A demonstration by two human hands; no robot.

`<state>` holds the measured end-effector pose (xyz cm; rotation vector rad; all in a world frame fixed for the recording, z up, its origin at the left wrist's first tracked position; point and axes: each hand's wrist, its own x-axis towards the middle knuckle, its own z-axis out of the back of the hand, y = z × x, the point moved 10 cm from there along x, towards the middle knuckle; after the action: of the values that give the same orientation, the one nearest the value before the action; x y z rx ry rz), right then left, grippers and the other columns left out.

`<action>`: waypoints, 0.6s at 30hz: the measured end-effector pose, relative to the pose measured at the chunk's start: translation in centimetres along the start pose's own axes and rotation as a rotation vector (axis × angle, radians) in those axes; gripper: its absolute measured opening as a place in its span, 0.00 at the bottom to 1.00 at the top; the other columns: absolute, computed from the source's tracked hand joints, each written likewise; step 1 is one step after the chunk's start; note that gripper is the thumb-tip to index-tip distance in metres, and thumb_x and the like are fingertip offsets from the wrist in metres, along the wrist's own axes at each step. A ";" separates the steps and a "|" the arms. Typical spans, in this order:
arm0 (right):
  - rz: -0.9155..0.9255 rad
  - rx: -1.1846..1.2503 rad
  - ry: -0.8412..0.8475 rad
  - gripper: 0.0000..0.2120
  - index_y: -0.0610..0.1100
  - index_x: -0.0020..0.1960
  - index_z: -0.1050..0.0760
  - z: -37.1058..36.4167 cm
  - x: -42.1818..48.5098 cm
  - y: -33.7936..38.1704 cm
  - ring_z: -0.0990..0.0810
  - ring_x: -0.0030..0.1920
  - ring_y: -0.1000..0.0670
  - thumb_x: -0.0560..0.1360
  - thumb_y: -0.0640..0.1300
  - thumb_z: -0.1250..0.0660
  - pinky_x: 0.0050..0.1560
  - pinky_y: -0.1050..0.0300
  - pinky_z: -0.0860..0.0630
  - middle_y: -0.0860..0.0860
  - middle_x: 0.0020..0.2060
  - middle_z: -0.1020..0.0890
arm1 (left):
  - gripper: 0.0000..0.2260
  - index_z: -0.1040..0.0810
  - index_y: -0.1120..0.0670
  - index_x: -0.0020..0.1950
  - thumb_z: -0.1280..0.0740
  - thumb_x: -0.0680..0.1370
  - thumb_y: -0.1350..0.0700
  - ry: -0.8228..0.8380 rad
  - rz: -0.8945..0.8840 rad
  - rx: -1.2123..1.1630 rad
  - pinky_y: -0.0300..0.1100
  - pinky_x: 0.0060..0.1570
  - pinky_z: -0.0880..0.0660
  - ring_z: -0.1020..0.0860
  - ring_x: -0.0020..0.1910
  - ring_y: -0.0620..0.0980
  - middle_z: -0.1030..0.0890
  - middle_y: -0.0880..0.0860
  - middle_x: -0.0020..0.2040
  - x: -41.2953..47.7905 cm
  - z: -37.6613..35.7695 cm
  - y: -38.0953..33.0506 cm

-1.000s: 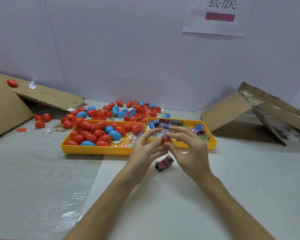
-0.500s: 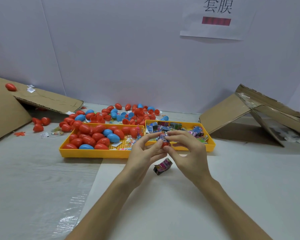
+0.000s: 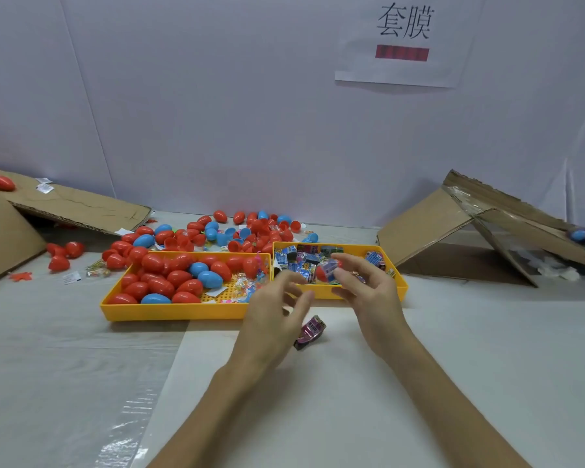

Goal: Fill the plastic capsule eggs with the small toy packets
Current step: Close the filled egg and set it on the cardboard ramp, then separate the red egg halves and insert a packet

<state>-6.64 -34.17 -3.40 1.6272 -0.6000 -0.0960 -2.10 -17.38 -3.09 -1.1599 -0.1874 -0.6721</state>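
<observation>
Capsule eggs (image 3: 179, 278), red and blue, fill the yellow tray (image 3: 169, 314) near the far edge of the surface (image 3: 318, 417), left of centre, with more lying loose behind it. Our left hand (image 3: 277, 312) hovers with its fingers loosely spread, holding nothing. Just beside it a spare packet (image 3: 309, 332) lies on the surface. Our right hand (image 3: 368, 292) pinches a red egg (image 3: 322, 273) with a printed packet (image 3: 331, 266) at it, above the packet tray (image 3: 401, 288). Blur hides whether that packet sits fully inside. We should tuck it in completely, then close the shell squarely so nothing catches in the seam.

Leaning cardboard (image 3: 426, 224), wall sign (image 3: 402, 35) above
</observation>
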 end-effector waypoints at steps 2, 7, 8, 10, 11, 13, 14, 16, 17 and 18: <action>-0.135 0.164 -0.070 0.10 0.45 0.56 0.19 1.2 0.4 -1.0 0.15 0.52 0.51 0.76 0.38 0.29 0.45 0.60 0.21 0.49 0.50 0.14 | 0.07 0.21 0.46 0.55 0.30 0.79 0.47 0.155 -0.107 0.239 0.38 0.47 0.24 0.23 0.47 0.41 0.20 0.42 0.49 -0.6 -1.8 -0.6; -0.411 0.159 -0.014 0.08 0.44 0.54 0.21 2.5 0.7 -3.0 0.15 0.41 0.50 0.75 0.40 0.28 0.43 0.59 0.22 0.48 0.44 0.14 | 0.13 0.21 0.43 0.62 0.30 0.78 0.49 0.378 -0.130 0.407 0.40 0.56 0.28 0.27 0.58 0.44 0.23 0.43 0.59 -1.7 -4.7 0.6; -0.455 0.124 0.024 0.10 0.43 0.55 0.20 2.4 0.7 -3.2 0.14 0.41 0.50 0.74 0.40 0.27 0.43 0.59 0.20 0.47 0.44 0.14 | 0.14 0.21 0.43 0.64 0.30 0.78 0.51 0.387 -0.130 0.390 0.39 0.56 0.28 0.27 0.57 0.44 0.23 0.43 0.59 -1.6 -4.8 0.6; -0.482 0.141 0.058 0.15 0.41 0.58 0.20 2.6 1.9 -2.2 0.14 0.44 0.50 0.71 0.40 0.27 0.45 0.60 0.18 0.46 0.47 0.13 | 0.17 0.23 0.44 0.66 0.29 0.78 0.53 0.389 -0.115 0.352 0.36 0.55 0.27 0.26 0.54 0.43 0.23 0.43 0.59 -1.4 -4.8 0.8; -0.444 0.216 0.038 0.16 0.41 0.59 0.20 3.2 3.1 -0.7 0.14 0.44 0.51 0.72 0.40 0.28 0.46 0.60 0.18 0.46 0.48 0.13 | 0.18 0.23 0.43 0.66 0.28 0.77 0.53 0.386 -0.102 0.331 0.35 0.53 0.26 0.25 0.52 0.42 0.23 0.42 0.58 -1.3 -4.7 0.9; -0.278 0.500 -0.114 0.11 0.40 0.60 0.21 6.4 6.4 3.5 0.14 0.45 0.51 0.78 0.39 0.34 0.47 0.60 0.17 0.46 0.49 0.14 | 0.17 0.23 0.43 0.65 0.27 0.77 0.53 0.381 -0.090 0.308 0.31 0.49 0.26 0.23 0.50 0.42 0.24 0.42 0.55 -1.2 -4.6 1.0; -0.184 0.627 -0.220 0.11 0.38 0.62 0.23 8.8 7.8 5.6 0.14 0.47 0.49 0.81 0.39 0.37 0.48 0.59 0.17 0.44 0.51 0.15 | 0.17 0.23 0.43 0.64 0.27 0.76 0.53 0.383 -0.089 0.302 0.30 0.47 0.26 0.23 0.49 0.41 0.24 0.42 0.54 -1.2 -4.6 1.0; -0.083 0.732 -0.373 0.17 0.37 0.70 0.30 12.3 9.2 7.7 0.16 0.54 0.43 0.83 0.41 0.38 0.56 0.53 0.19 0.39 0.59 0.19 | 0.17 0.22 0.44 0.63 0.26 0.75 0.53 0.396 -0.085 0.280 0.28 0.46 0.27 0.23 0.49 0.41 0.23 0.42 0.53 -1.3 -4.7 1.1; -0.105 0.689 -0.400 0.18 0.37 0.72 0.32 12.9 9.3 7.3 0.17 0.56 0.40 0.84 0.41 0.40 0.58 0.50 0.20 0.36 0.64 0.22 | 0.18 0.22 0.44 0.63 0.25 0.75 0.54 0.405 -0.083 0.271 0.27 0.46 0.28 0.23 0.49 0.41 0.23 0.42 0.53 -1.3 -4.7 1.2; -0.160 0.577 -0.398 0.14 0.38 0.68 0.31 12.7 9.0 6.3 0.18 0.55 0.39 0.84 0.41 0.41 0.57 0.49 0.21 0.35 0.65 0.24 | 0.18 0.23 0.43 0.63 0.26 0.75 0.54 0.411 -0.082 0.269 0.28 0.47 0.27 0.23 0.50 0.41 0.23 0.42 0.53 -1.3 -4.7 1.2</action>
<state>-6.01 -49.64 3.07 2.2407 -0.8520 -0.4017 -3.35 -20.76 -6.53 -0.7417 0.0239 -0.9130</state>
